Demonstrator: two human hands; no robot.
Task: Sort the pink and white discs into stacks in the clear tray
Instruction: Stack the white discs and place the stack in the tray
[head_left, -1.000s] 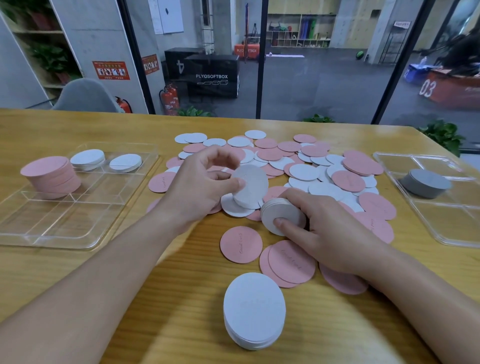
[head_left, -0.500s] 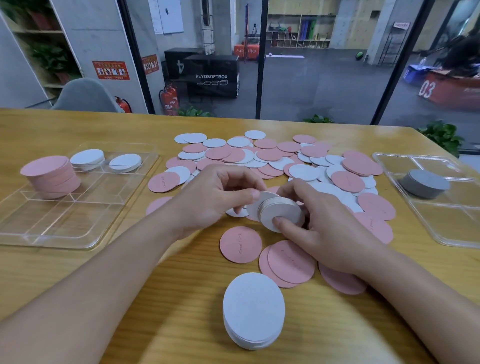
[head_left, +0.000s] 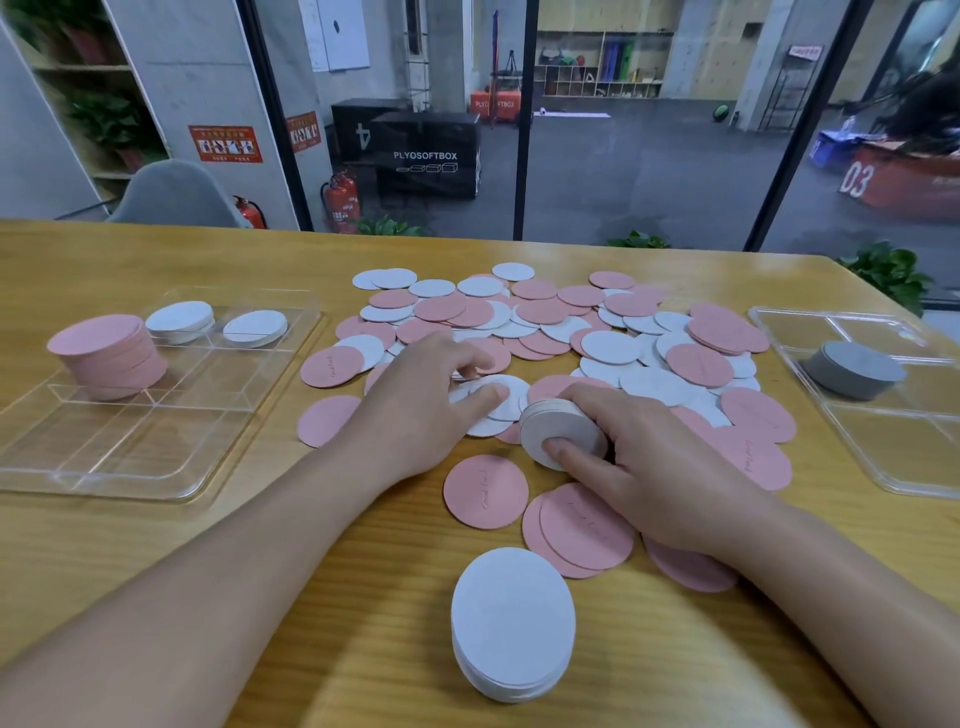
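Loose pink and white discs (head_left: 550, 322) crowd the table's (head_left: 156, 545) middle toward its far edge. A white stack (head_left: 511, 623) blocks the near edge at centre. Open wood runs along the near-left, below the clear tray (head_left: 130, 457). The second tray (head_left: 883, 441) fills the right edge, leaving a narrow lane beside the discs.

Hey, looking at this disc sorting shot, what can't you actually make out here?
Head view, the only one:
- Count in the small white stack: the right hand wraps it.
- Left hand grip on the loose white discs: its fingertips cover them.
- Writing on the pink disc: too small to read.
- Discs low in the pile: hidden by overlap.
- Left tray: its near left corner is cut off.
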